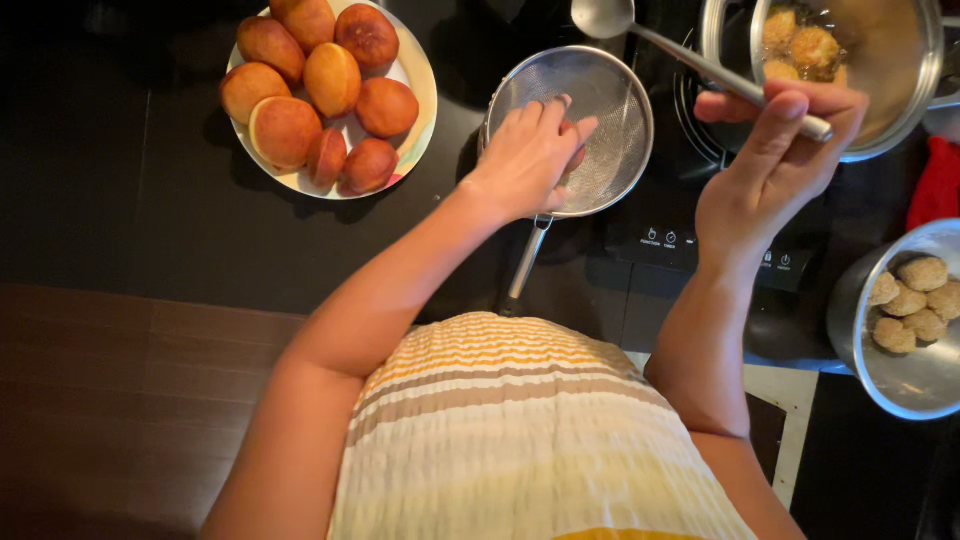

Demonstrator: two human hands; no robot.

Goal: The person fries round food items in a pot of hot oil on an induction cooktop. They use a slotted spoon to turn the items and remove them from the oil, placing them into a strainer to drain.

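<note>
Plate (418,75) of buns at ten o'clock, strainer (610,100) at twelve, pot (900,60) at one, bowl (900,380) at three

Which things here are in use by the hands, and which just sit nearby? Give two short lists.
In use:
left hand reaching into the mesh strainer
right hand holding the metal ladle
frying pot with browning dough balls

Sitting nearby:
plate of fried buns
steel bowl of raw dough balls
red cloth
</note>
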